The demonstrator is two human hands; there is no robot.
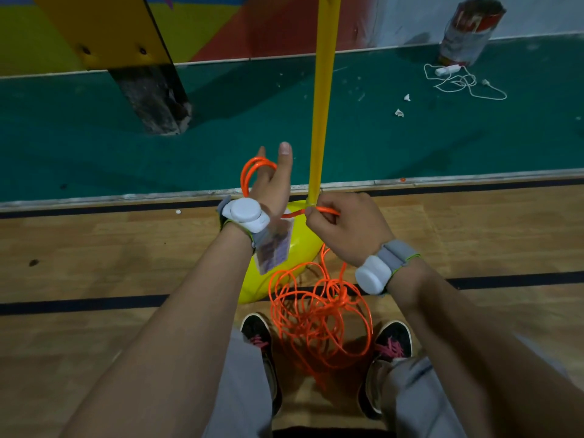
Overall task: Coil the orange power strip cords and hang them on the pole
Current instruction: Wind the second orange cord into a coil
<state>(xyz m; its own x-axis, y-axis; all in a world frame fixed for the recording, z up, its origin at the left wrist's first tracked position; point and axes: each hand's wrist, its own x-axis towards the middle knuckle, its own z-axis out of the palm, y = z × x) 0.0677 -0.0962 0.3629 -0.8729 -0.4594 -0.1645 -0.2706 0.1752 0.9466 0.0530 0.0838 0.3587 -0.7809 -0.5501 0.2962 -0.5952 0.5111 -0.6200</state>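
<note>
Right-hand grip: right hand curled, thumb and forefinger pinching the thin orange power-strip cord just beside the foot of the pole.
Left-hand grip: left hand raised with fingers and thumb straight, clasping nothing. It serves as a former, with a few finished loops hung round it.
Cord run: a short span goes from the left hand across to the right-hand pinch, then drops to the floor.
Loose length: an untidy tangle lies on the pale wooden floor between the person's dark shoes, near side of the rounded yellow base.
Pole: tall yellow pole rises from that base, just right of the left hand; nothing hangs on it in view.
Tag: a clear printed card dangles below the left wrist; its attachment cannot be made out.
Far right: white power strip with white lead beside a battered tin, well apart on the green surface.
Step (judged): coiling, early; most of the cord is uncoiled.
Next move (judged): right hand carries its pinch over the left hand to lay another loop. It then slides down for fresh slack, letting the tangle feed without knotting.
</note>
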